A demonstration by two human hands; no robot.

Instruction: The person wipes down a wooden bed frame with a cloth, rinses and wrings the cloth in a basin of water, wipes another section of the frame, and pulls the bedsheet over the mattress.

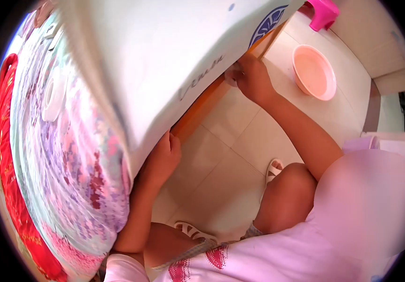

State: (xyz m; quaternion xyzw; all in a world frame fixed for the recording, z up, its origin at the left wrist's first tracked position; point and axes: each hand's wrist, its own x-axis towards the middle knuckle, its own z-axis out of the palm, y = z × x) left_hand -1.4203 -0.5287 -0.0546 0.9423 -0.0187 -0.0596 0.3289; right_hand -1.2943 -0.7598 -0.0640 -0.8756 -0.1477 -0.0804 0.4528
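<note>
A white printed cover (136, 56) with cursive lettering and a blue citrus-slice print hangs over an orange-brown wooden edge (195, 113). My left hand (164, 152) is closed at the cover's lower edge, its fingers curled against it and the tips partly hidden. Farther along the same edge, my right hand (254, 77) is closed with fingers bent around a small pale thing (232, 75), blurred and partly covered by the fingers. A white ring-shaped object (54, 96) lies left of the cover on a floral sheet (80, 164).
Red cloth (12, 164) runs along the sheet's far left side. On the tiled floor (226, 164) stand a pink basin (314, 73) and a bright pink plastic stool (324, 14), partly cut off. My knees and sandals (195, 231) are below my arms.
</note>
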